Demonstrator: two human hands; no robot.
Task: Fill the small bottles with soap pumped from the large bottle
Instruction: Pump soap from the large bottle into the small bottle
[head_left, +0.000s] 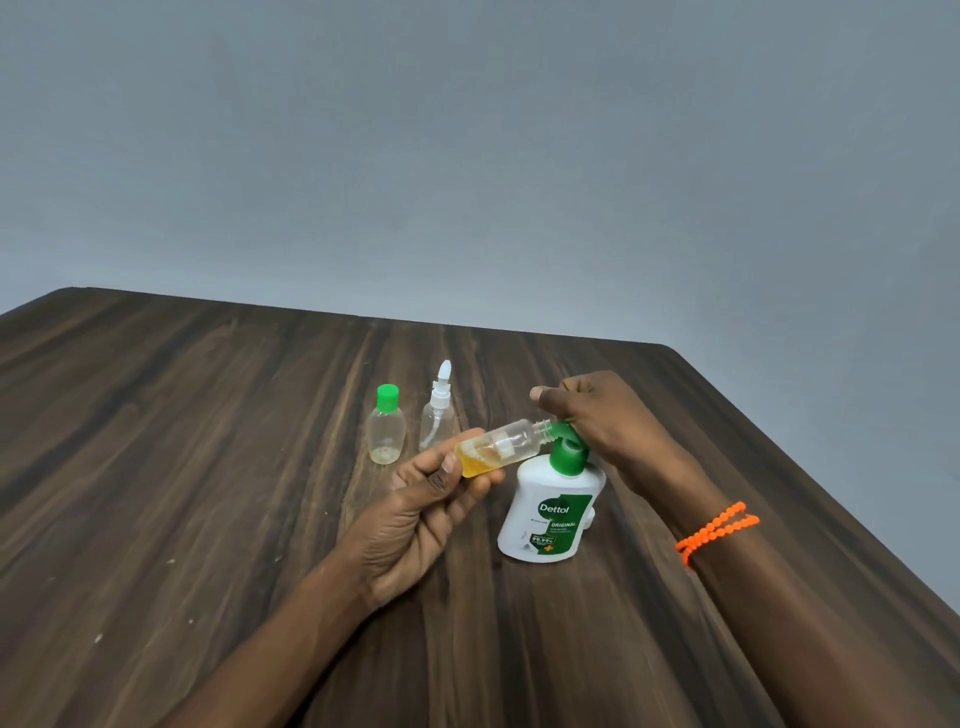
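Left hand pinches tilted small bottle, mouth at pump nozzle; right hand presses down, fingers uncurled. Short strokes advised.

Pump head mostly hidden under right hand, label small print unreadable
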